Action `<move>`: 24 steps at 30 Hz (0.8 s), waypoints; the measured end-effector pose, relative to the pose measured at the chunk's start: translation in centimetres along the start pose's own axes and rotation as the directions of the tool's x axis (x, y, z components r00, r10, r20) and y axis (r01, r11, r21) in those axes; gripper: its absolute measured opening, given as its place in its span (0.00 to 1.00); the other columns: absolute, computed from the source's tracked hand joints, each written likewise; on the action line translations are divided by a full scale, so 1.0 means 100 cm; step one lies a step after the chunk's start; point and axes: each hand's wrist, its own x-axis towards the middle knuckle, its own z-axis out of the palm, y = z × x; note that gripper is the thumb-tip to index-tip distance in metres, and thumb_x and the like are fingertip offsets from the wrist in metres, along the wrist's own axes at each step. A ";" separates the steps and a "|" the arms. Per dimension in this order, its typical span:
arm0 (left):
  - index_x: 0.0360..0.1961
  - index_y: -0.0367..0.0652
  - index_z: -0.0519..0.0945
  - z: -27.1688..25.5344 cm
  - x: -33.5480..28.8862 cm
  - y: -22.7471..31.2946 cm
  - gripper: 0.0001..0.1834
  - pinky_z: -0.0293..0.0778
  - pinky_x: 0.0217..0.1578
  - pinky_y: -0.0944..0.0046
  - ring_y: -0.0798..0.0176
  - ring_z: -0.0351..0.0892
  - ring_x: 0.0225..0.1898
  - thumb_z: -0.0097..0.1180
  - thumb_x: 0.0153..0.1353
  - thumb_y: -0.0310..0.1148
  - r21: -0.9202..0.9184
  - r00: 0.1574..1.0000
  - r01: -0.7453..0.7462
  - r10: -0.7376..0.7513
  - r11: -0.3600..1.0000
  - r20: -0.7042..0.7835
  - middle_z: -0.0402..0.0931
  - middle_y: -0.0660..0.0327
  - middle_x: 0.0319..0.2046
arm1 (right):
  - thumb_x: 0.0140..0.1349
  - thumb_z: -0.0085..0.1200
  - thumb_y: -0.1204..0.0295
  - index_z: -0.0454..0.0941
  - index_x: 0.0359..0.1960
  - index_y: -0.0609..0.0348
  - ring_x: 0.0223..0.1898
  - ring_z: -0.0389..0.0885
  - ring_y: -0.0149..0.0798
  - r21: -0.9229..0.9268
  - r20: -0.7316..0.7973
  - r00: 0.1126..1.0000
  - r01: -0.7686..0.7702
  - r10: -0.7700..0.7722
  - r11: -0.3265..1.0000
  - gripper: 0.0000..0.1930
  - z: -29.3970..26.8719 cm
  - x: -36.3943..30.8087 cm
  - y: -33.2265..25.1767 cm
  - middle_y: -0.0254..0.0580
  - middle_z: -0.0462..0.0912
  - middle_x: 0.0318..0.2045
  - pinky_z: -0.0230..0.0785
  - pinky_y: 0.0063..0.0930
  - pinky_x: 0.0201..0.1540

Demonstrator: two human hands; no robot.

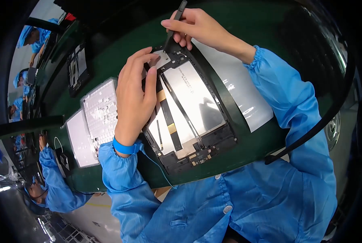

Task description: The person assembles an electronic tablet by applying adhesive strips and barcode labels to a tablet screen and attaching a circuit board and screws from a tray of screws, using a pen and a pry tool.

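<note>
An opened tablet [189, 117] lies on the green belt, its back off, showing a large silvery battery, black flat cables and a black frame. My left hand [136, 95] rests flat on its left edge, fingertips pressing near the top left corner beside a small silver plate [163, 59]. My right hand [193, 25] holds a thin black pick tool [174, 25] like a pen, its tip touching the tablet's top corner. A blue wrist strap [124, 148] with a thin cord circles my left wrist.
A white sheet [245, 95] lies under the tablet's right side on the green belt [253, 146]. Left of my hand sit two pale trays [92, 121]. Another opened device [77, 69] lies farther along. Other people in blue coats [53, 184] work on the left.
</note>
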 end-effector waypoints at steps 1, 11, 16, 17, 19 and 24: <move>0.48 0.39 0.79 0.000 0.000 0.001 0.10 0.71 0.54 0.55 0.47 0.78 0.52 0.50 0.70 0.30 -0.048 0.999 0.039 -0.038 0.998 0.011 0.77 0.50 0.56 | 0.70 0.58 0.53 0.80 0.37 0.59 0.23 0.80 0.24 -0.013 0.011 1.000 -0.025 0.026 1.000 0.19 -0.001 0.002 0.002 0.32 0.81 0.24 0.70 0.16 0.26; 0.49 0.40 0.84 0.001 0.003 0.004 0.12 0.69 0.60 0.50 0.46 0.77 0.57 0.52 0.70 0.30 0.013 0.997 0.001 -0.002 1.000 0.078 0.78 0.52 0.56 | 0.73 0.57 0.60 0.77 0.35 0.61 0.19 0.78 0.25 0.168 0.092 0.985 -0.160 0.147 0.973 0.15 0.000 0.003 -0.013 0.33 0.80 0.23 0.71 0.19 0.21; 0.51 0.43 0.85 -0.001 -0.003 0.002 0.13 0.62 0.66 0.43 0.47 0.74 0.63 0.53 0.70 0.31 0.182 0.993 -0.113 0.103 0.977 0.063 0.79 0.56 0.56 | 0.72 0.59 0.68 0.78 0.37 0.60 0.21 0.76 0.22 0.095 -0.118 0.976 0.196 -0.184 0.976 0.09 0.015 0.000 -0.012 0.33 0.81 0.25 0.68 0.17 0.22; 0.52 0.43 0.85 -0.004 -0.006 -0.001 0.14 0.59 0.68 0.41 0.47 0.72 0.65 0.53 0.70 0.32 0.243 0.986 -0.162 0.148 0.956 0.075 0.79 0.57 0.56 | 0.72 0.58 0.67 0.77 0.36 0.60 0.23 0.77 0.22 0.141 -0.112 0.986 0.140 -0.125 0.980 0.09 0.020 0.000 -0.017 0.32 0.81 0.25 0.68 0.17 0.23; 0.55 0.44 0.83 -0.007 -0.009 -0.003 0.16 0.57 0.70 0.41 0.48 0.71 0.67 0.53 0.70 0.33 0.291 0.990 -0.133 0.114 0.948 0.084 0.79 0.56 0.57 | 0.72 0.58 0.67 0.76 0.39 0.59 0.29 0.81 0.24 0.111 -0.101 0.991 0.094 -0.083 0.989 0.09 0.019 0.000 -0.016 0.36 0.85 0.31 0.74 0.19 0.31; 0.63 0.45 0.78 -0.068 -0.034 -0.028 0.20 0.63 0.68 0.50 0.46 0.70 0.67 0.52 0.71 0.34 0.180 0.987 -0.125 0.104 0.976 0.120 0.73 0.56 0.66 | 0.75 0.53 0.60 0.83 0.54 0.54 0.26 0.79 0.24 -0.286 -0.071 0.921 0.348 -0.382 0.893 0.15 -0.001 -0.011 0.003 0.39 0.88 0.33 0.69 0.16 0.27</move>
